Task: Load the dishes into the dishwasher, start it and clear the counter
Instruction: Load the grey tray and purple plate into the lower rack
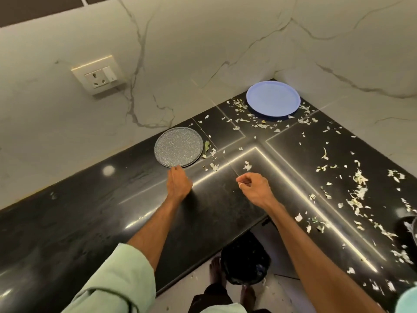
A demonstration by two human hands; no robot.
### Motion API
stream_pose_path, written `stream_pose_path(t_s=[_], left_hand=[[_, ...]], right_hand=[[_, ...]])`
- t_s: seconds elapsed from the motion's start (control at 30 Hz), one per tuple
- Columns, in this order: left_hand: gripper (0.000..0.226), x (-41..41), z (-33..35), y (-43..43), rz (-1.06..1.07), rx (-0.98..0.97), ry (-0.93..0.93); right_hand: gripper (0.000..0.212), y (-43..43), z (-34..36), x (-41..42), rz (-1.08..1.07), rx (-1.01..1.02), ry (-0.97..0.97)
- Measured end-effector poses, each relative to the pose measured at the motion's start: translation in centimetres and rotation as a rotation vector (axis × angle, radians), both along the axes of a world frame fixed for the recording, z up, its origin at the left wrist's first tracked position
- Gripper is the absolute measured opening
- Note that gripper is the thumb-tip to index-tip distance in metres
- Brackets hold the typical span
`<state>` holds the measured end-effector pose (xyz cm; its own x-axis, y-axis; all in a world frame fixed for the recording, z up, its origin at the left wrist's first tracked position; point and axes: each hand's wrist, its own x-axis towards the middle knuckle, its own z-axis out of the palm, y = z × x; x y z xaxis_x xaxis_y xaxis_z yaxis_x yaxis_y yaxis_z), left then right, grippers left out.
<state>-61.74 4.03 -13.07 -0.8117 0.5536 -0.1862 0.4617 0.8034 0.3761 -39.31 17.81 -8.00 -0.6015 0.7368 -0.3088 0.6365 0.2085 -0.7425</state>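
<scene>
At desk (67, 222) corner, grey plate (178, 146) near rim was touched by left hand (179, 184), grip unclear; right hand (253, 188) was curled nearby, contents unclear. Plate was best lifted level, thumb on top.

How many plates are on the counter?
2. The grey plate lies just beyond the left hand; the blue plate sits in the far corner. More may hide past the right edge.
</scene>
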Motion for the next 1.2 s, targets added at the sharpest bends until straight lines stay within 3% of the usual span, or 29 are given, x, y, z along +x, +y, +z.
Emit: stream_pose_path(t_s=[0.17, 0.27, 0.5, 0.63, 0.73, 0.9, 1.0, 1.1, 1.2], left_hand=[[0.037, -3.6, -0.8, 4.2, -0.182, -0.112, 0.140], [0.024, -3.7, -1.6, 5.0, -0.271, -0.201, 0.205], [0.015, -4.6, -1.8, 4.7, -0.526, -0.203, 0.251], [0.006, -4.8, -0.7, 5.2, -0.570, -0.058, 0.285], [0.016, -3.5, 0.7, 5.6, -0.534, 0.181, 0.290], [0.021, 1.5, 3.1, 7.5, -0.721, 0.483, 0.282], [0.019, 4.2, 3.0, 9.6, -0.953, 0.554, 0.362], [0.020, 5.2, 2.6, 13.0, -1.091, 0.506, 0.361], [0.042, 5.2, 1.7, 16.6, -1.141, 0.387, 0.317]], right_hand=[[0.019, 1.0, -1.1, -1.3, -0.055, -0.040, 0.005], [0.019, 1.5, -1.2, -1.7, -0.082, -0.060, 0.005], [0.015, 1.8, -2.1, -1.3, -0.140, -0.083, -0.024], [0.013, 1.9, -2.1, -2.2, -0.149, -0.141, 0.003], [0.009, 2.0, -1.2, -3.3, -0.186, -0.258, 0.085], [0.050, 2.9, 0.7, -4.5, -0.429, -0.710, 0.381], [0.045, 4.2, 0.6, -3.3, -0.585, -0.734, 0.530], [0.033, 5.5, -0.3, -0.9, -0.825, -0.720, 0.649], [0.035, 6.8, -1.6, 2.1, -1.032, -0.744, 0.679]])
